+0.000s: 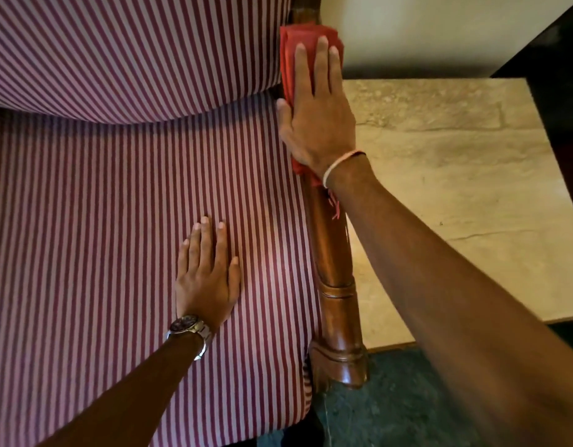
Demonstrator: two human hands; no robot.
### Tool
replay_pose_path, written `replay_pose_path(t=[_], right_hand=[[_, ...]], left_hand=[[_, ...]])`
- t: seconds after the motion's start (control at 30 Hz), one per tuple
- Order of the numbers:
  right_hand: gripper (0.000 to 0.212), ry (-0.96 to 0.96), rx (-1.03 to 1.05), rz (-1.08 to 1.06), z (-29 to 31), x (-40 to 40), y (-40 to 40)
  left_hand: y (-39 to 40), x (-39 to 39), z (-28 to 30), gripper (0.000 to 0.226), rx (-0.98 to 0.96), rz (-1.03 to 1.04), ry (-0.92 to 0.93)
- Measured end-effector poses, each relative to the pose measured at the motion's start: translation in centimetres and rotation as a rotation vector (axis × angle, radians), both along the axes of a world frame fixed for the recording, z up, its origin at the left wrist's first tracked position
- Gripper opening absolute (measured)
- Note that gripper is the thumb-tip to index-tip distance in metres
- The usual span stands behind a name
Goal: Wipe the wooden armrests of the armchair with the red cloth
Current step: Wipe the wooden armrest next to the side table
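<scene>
Left hand point(207, 279) lies flat, palm down, fingers together and extended, on the striped seat cushion point(85, 253) of the armchair. It holds nothing. A metal wristwatch point(189, 330) sits on that wrist, dial up.

Right hand point(317, 114) is well apart from the left, farther up the frame. It presses flat, palm down, fingers straight and close together, on the red cloth point(290, 56). Not a closed grasp: the fingers lie spread over the cloth, thumb against its inner edge beside the cushion. A pale band and a red thread point(340, 164) circle the right wrist.

The red cloth lies folded along the far part of the right-side wooden armrest point(332, 269), between hand and wood. It shows beyond the fingertips, along the thumb side, and a bit below the heel of the palm.

Near end of the armrest is bare: glossy brown wood, turned rings toward the front, ending over a carved front post point(343, 366).

Striped backrest point(133, 50) rises behind the seat, same maroon and pale stripes.

To the right of the chair, beige stone-look floor point(456, 188); a dark green strip point(375, 398) nearest. Cream wall point(423, 27) beyond.
</scene>
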State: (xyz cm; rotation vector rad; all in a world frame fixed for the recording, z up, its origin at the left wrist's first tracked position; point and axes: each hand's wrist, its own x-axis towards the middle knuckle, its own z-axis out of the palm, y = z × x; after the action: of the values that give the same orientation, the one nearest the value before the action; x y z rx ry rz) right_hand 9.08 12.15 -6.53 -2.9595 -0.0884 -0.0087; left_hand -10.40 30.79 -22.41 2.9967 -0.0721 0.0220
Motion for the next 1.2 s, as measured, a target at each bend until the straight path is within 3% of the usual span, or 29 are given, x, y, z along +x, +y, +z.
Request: replay_pose_path(t=[0.2, 0.27, 0.47, 0.53, 0.7, 0.77, 1.0, 1.07, 1.2], right_hand=[[0.072, 0.015, 0.009, 0.126, -0.6, -19.8, -1.5], [0.074, 0.045, -0.007, 0.11, -0.9, -18.9, -1.9], [0.077, -0.01, -0.08, -0.02, 0.0, -1.9, 1.2], [0.079, -0.025, -0.067, -0.04, -0.8, -4.7, 0.8], [0.1, 0.026, -0.052, 0.022, -1.0, -22.7, -0.5], [0.097, 0.047, -0.07, 0.02, -1.3, -21.5, -0.8], [0.078, -0.011, -0.067, -0.071, -0.2, -1.1, 1.2], [0.078, -0.037, -0.076, -0.071, -0.9, -3.0, 1.0], [0.088, 0.007, -0.036, -0.019, -1.2, -17.3, -0.2]], left_hand=[[-0.1, 0.0, -0.3, 0.065, -0.004, 0.018, 0.002], [-0.1, 0.0, -0.4, 0.066, 0.007, 0.019, 0.01], [-0.1, -0.1, -0.4, 0.066, 0.023, 0.017, 0.041], [-0.1, -0.1, -0.3, 0.067, 0.024, 0.021, 0.043], [-0.2, 0.1, -0.3, 0.066, 0.003, 0.027, 0.032], [-0.2, 0.0, -0.3, 0.066, -0.003, 0.02, 0.028], [0.0, 0.1, -0.2, 0.066, 0.007, -0.001, 0.017], [0.0, 0.2, 0.0, 0.067, 0.006, 0.005, 0.027], [-0.1, 0.1, 0.1, 0.067, -0.004, 0.005, 0.04]])
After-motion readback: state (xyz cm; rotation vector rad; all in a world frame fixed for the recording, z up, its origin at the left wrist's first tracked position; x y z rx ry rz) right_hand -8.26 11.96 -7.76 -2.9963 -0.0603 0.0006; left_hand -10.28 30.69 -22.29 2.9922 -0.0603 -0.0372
